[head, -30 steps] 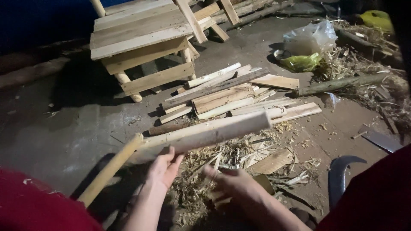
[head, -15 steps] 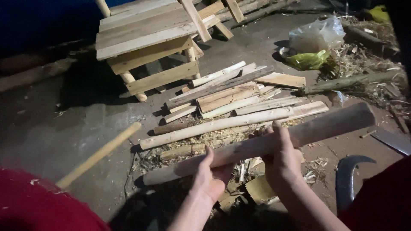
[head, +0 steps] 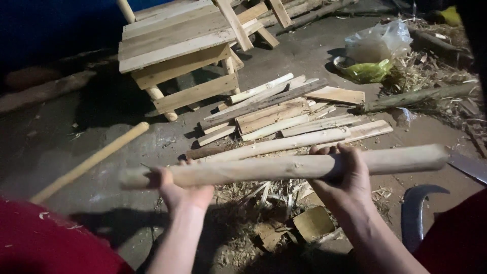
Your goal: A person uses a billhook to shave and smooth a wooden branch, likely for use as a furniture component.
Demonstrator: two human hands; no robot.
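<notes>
Both hands gripped a peeled wooden pole (head: 284, 167) level above the floor: left hand (head: 182, 190) near one end, right hand (head: 340, 175) toward the other. The step appeared to be inspection; a steady two-handed grip seemed needed next.

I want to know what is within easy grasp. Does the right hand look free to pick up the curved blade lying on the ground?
Probably not yet: the right hand and left hand both grip the long peeled pole. The curved blade lies uncovered beside it.

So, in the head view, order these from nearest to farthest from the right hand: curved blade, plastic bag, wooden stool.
From the right hand:
1. Curved blade, on the ground just to its right.
2. Plastic bag, far ahead, to the right.
3. Wooden stool, far ahead, to the left.
</notes>
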